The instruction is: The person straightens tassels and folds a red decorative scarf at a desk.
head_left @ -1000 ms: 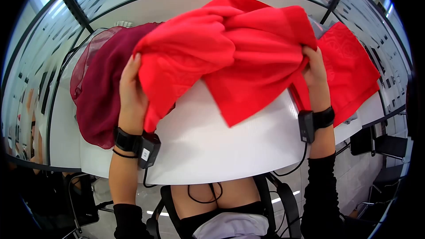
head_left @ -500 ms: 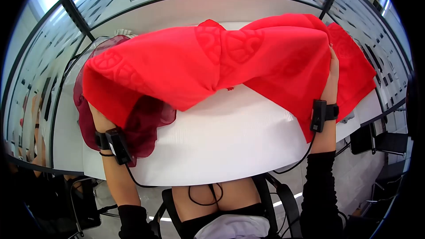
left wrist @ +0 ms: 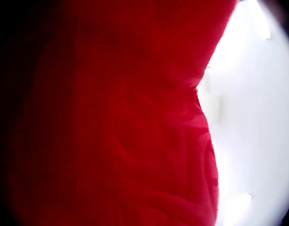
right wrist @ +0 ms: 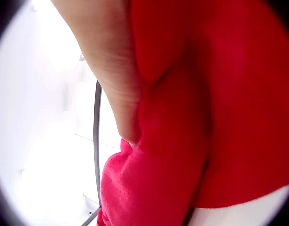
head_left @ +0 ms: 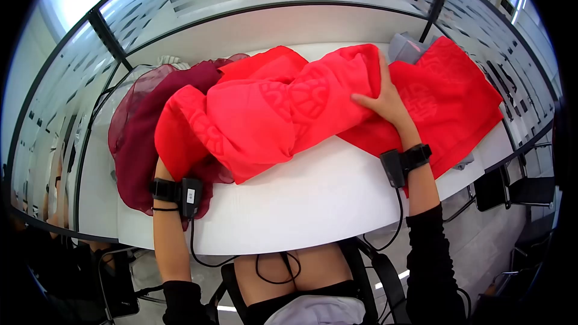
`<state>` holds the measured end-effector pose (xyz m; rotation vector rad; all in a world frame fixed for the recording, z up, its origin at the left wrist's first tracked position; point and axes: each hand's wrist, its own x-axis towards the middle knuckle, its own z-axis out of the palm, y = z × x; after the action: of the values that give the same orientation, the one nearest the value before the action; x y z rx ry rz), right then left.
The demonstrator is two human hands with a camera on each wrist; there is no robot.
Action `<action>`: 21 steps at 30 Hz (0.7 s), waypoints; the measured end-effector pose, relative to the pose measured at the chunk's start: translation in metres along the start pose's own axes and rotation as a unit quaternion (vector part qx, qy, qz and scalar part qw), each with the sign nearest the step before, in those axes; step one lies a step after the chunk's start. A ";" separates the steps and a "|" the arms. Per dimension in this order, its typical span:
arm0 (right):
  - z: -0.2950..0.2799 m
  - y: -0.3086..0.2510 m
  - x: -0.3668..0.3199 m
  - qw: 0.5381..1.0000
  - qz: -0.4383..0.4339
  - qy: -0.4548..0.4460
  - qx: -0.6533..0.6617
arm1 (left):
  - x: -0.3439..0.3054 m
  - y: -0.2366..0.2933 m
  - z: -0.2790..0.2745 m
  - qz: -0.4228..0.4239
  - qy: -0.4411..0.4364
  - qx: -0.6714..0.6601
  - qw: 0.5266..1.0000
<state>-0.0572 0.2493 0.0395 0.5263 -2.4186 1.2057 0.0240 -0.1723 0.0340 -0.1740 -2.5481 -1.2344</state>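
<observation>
A bright red cloth (head_left: pixel 259 105) with raised round patterns lies bunched and folded across the middle of the table. My right hand (head_left: pixel 388 99) grips its right end, thumb on the near face and fingers along the far edge. From close up in the right wrist view, a digit (right wrist: pixel 114 84) presses into a fold of the red cloth (right wrist: pixel 158 155). Only the base of my left hand (head_left: pixel 163 170) shows, since the cloth's left end drapes over the fingers. Red cloth (left wrist: pixel 135 132) fills most of the left wrist view, hiding what that hand does.
Dark red sheer fabric (head_left: pixel 141 126) is heaped at the left, partly beneath the red cloth. More patterned red cloth (head_left: pixel 451 102) hangs toward the right edge, beside a grey item (head_left: pixel 406 48). A low partition (head_left: pixel 271 23) encloses the white table (head_left: pixel 301 204).
The red cloth was held up and spread wide, then lowered and drawn into a narrower bunch. My right hand has moved left; the left went outward, then back inward under the cloth.
</observation>
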 end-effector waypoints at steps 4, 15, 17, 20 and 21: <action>0.002 -0.007 -0.002 0.997 -0.025 -0.030 -0.061 | 0.001 0.011 -0.009 -0.019 -0.107 0.015 0.994; -0.015 0.005 0.005 0.974 -0.115 0.143 -0.133 | 0.040 0.018 -0.013 -0.046 -0.339 0.218 0.914; -0.025 0.012 0.006 0.959 -0.067 0.263 -0.079 | 0.055 0.002 -0.022 0.005 -0.228 0.326 0.918; -0.056 0.053 0.009 0.895 -0.012 0.445 -0.034 | 0.074 -0.026 -0.052 0.105 -0.003 0.424 0.899; -0.071 0.080 0.007 0.868 0.046 0.494 0.019 | 0.081 -0.033 -0.068 0.126 0.053 0.401 0.906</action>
<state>-0.0900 0.3509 0.0294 -0.2015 -1.5331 1.1533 -0.0453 -0.2475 0.0754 -0.2243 -2.6000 -0.0493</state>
